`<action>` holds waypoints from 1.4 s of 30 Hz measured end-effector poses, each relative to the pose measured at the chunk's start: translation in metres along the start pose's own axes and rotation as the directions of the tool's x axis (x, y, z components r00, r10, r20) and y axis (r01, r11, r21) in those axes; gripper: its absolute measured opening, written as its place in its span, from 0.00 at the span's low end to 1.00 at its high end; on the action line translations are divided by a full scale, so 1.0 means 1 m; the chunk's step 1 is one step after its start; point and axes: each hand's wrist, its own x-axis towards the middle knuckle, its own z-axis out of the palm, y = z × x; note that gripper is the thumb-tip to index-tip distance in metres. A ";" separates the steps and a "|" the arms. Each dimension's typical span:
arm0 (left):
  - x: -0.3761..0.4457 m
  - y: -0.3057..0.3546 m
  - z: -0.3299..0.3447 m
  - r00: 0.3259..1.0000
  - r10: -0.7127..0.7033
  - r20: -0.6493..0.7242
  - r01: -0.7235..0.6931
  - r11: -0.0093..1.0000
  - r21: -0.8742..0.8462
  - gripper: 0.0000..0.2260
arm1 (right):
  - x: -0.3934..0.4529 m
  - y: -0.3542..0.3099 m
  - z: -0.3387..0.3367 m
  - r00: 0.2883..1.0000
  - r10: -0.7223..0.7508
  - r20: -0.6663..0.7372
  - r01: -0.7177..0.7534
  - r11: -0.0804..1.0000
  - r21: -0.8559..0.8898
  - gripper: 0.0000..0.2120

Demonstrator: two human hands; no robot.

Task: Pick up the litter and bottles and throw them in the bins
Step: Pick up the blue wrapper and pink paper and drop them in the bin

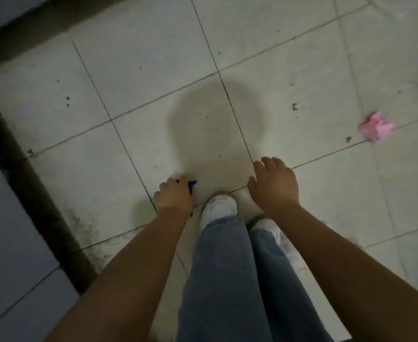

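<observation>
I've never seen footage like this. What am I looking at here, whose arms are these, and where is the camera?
There is no machine here: a person wears a camera on their head, so the single picture looks down at their own arms, jeans and white shoes on a tiled floor. The left hand is closed around something small and blue, probably a bit of litter; what it is exactly I cannot tell. The right hand is open and holds nothing. On the floor to the right lies a crumpled pink scrap, not yet picked up. No bins show in this view.
</observation>
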 end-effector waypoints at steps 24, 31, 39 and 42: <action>0.098 0.266 -0.097 0.696 0.629 -0.346 -0.540 0.777 0.326 0.14 | 0.089 0.238 0.008 0.732 0.673 -0.111 -0.510 0.649 0.565 0.21; 0.069 0.300 -0.124 0.695 0.639 -0.330 -0.540 0.766 0.348 0.13 | 0.052 0.242 0.002 0.709 0.693 -0.129 -0.386 0.535 0.752 0.14; -0.112 0.301 -0.152 0.733 0.646 -0.215 -0.575 0.756 0.312 0.12 | -0.142 0.204 -0.063 0.650 0.749 0.130 -0.452 0.243 0.858 0.18; -0.205 0.307 -0.165 0.740 0.654 -0.157 -0.587 0.742 0.324 0.11 | -0.235 0.197 -0.094 0.578 0.785 0.222 -0.489 0.116 0.865 0.18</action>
